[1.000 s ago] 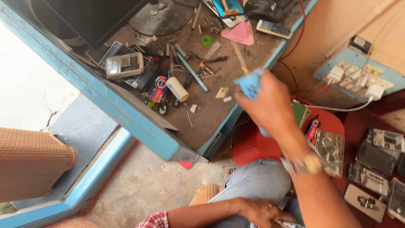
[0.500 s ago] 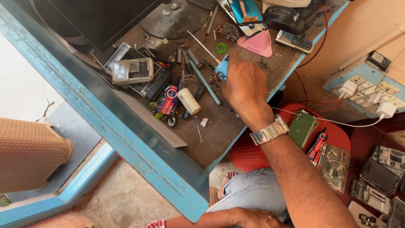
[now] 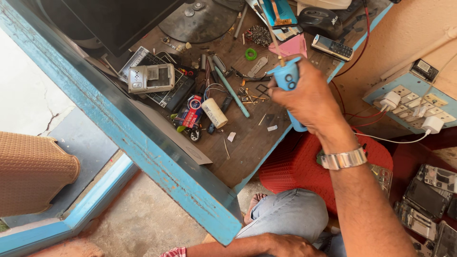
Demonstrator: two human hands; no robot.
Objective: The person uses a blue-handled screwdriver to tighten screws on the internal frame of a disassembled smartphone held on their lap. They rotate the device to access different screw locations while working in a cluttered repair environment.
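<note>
R hand (image 3: 312, 97) is clamped round a blue soldering iron (image 3: 289, 78), fingers wrapped on the handle, thin metal tip pointing up and away over the cluttered wooden table (image 3: 247, 152). The iron sits above the table's right edge, just in front of a pink triangular piece (image 3: 291, 46). L hand (image 3: 281, 246) rests low on the person's jeans by the knee, fingers loosely curled w/ nothing in it as far as the view shows; it's partly cut off.

Risks, as I judge them:
- Tip hovers over loose wires, small parts and plastic bits; if hot, a dip of the wrist could scorch a cable or the pink piece.
- The iron's lower end passes the table edge near the red stool (image 3: 304, 166); a snag there could jerk the tool from the grip.
- Red wires (image 3: 354, 114) run just beside the wrist w/ the metal watch (image 3: 343, 158); the strap could catch them.
- Small parts near the table edge could get swept to the floor by the forearm.

Counts:
- soldering iron: 1
- hands in view: 2
- keypad phone (image 3: 332, 47): 1
- computer mouse, dark (image 3: 320, 20): 1
- grey boxy gadget (image 3: 151, 78): 1
- white cylinder (image 3: 214, 113): 1
- green ring (image 3: 251, 54): 1
- white plugs in the wall socket board (image 3: 413, 102): 2 clear, maybe more
- phone shells on the floor at right: several, can't count exactly.
</note>
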